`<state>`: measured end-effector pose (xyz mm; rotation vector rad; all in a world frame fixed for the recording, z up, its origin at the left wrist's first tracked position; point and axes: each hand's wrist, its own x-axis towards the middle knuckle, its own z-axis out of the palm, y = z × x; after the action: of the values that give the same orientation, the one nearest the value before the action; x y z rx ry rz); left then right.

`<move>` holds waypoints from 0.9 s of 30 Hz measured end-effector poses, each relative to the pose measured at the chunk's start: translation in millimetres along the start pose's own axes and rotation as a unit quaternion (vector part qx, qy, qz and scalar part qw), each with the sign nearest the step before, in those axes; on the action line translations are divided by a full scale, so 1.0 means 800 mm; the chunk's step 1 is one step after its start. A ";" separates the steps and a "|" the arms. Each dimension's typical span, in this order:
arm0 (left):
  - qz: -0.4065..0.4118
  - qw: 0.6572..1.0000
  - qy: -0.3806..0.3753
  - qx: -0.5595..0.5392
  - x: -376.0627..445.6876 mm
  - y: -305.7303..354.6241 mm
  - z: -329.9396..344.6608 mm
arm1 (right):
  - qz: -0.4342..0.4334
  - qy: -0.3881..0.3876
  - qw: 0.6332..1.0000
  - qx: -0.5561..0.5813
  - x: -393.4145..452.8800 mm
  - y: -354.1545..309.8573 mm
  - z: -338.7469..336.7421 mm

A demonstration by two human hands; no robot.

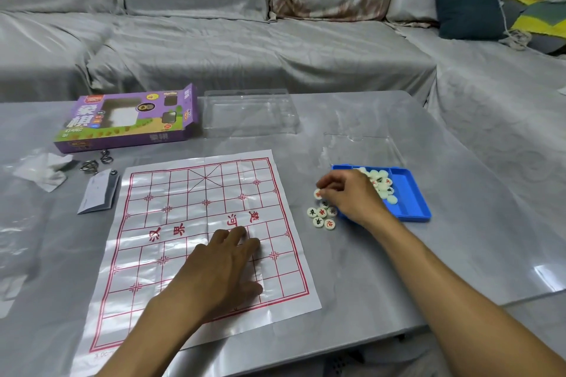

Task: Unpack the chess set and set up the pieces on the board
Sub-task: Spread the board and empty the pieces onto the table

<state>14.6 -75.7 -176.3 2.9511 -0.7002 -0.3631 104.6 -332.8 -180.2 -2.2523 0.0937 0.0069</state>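
1. The paper board lies flat on the grey tabletop, unfolded. Its red grid is skewed in view: the long axis runs from the near-left corner up toward the far right, and the river row of red characters crosses the middle.
2. The left hand rests palm down on the board's near-right part, fingers straight and spread, pointing away toward the far right, holding nothing.
3. The right hand hovers at the left edge of the blue tray, its fingers curled round a white piece with a red mark.
4. More white pieces are heaped in the tray; a small cluster lies face up on the tabletop just left of the tray, between it and the board.
5. The purple box lies on its side at the far left, long axis left to right, with a clear plastic lid beside it.
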 end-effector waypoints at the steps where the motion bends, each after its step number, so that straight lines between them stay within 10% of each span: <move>1: 0.000 1.000 0.000 0.000 0.000 0.000 0.000 | -0.004 -0.012 1.000 -0.025 -0.001 -0.001 0.007; 14: -0.001 1.000 0.001 0.000 -0.001 0.000 -0.001 | 0.069 0.098 0.970 -0.210 0.012 0.042 -0.050; 27: 0.001 1.000 0.003 -0.006 -0.002 0.000 0.000 | 0.004 0.163 0.975 -0.151 0.010 0.035 -0.053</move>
<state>13.6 -74.8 -176.4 2.9400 -0.6967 -0.3553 109.0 -384.2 -175.6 -2.5382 0.2949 -0.3682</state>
